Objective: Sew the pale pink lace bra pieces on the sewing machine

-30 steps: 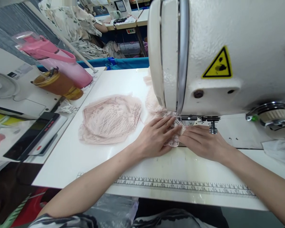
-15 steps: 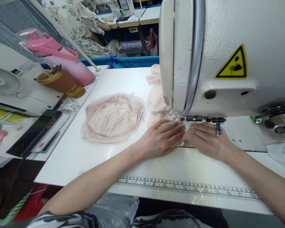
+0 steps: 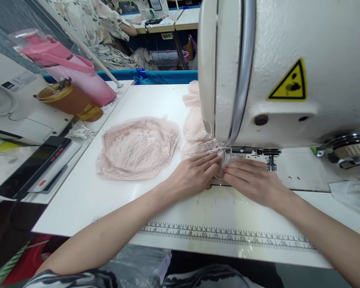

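Observation:
Pale pink lace fabric (image 3: 195, 134) lies bunched under the head of a white sewing machine (image 3: 276, 48), its trimmed edge running by the presser foot (image 3: 227, 149). My left hand (image 3: 198, 172) rests flat on this lace, left of the foot, fingers stretched out. On the other side, my right hand (image 3: 252, 178) lies with straight fingers, its fingertips touching the lace edge just in front of the foot. The needle is hidden behind the machine head. A second pink lace piece (image 3: 138, 148) sits apart on the white table (image 3: 114, 200), to the left.
A pink bottle (image 3: 69, 68) and an amber cup (image 3: 69, 100) stand at the left, beside a black control panel (image 3: 33, 168). A printed ruler (image 3: 228, 236) runs along the front edge. White cloth (image 3: 351, 196) lies at right. Another person's sleeve (image 3: 105, 20) shows behind.
Both hands have drawn slightly back from the presser foot, showing more of the lace edge between them. My right fingers have straightened. The whole view has shifted a little.

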A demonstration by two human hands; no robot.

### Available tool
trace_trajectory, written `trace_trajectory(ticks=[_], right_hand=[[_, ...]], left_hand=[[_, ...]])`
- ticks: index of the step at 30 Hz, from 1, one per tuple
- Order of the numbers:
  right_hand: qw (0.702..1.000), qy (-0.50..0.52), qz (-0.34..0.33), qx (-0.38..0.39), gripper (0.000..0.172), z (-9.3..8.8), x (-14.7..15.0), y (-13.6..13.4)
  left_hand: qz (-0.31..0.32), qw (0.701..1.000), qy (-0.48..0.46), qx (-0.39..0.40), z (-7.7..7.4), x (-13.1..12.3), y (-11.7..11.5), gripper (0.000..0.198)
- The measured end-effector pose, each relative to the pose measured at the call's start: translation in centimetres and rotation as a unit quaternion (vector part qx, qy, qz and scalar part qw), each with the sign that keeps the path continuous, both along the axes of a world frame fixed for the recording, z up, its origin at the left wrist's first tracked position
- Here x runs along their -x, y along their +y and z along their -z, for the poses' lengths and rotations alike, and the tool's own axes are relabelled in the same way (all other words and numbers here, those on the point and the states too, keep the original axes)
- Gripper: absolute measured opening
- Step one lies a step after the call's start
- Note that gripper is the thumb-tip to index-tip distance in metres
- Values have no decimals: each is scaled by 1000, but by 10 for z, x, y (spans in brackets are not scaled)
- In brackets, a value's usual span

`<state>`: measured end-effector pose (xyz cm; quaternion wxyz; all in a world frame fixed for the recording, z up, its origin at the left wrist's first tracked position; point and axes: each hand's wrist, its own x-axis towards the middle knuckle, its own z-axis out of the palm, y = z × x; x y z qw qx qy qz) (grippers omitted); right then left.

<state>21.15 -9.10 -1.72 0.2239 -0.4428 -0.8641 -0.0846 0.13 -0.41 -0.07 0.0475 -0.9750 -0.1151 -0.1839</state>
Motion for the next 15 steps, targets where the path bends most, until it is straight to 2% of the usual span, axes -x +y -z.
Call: trace_trajectory(ticks=[3,15], right_hand=[[999,-23,-25,-16,28,0,-2,5],[1000,15,0,1,24,-4,-3,13]], left_hand=[[-7,1000,-2,-3,1,-1,1,19],[-27,999,12,-17,2,-3,1,24]])
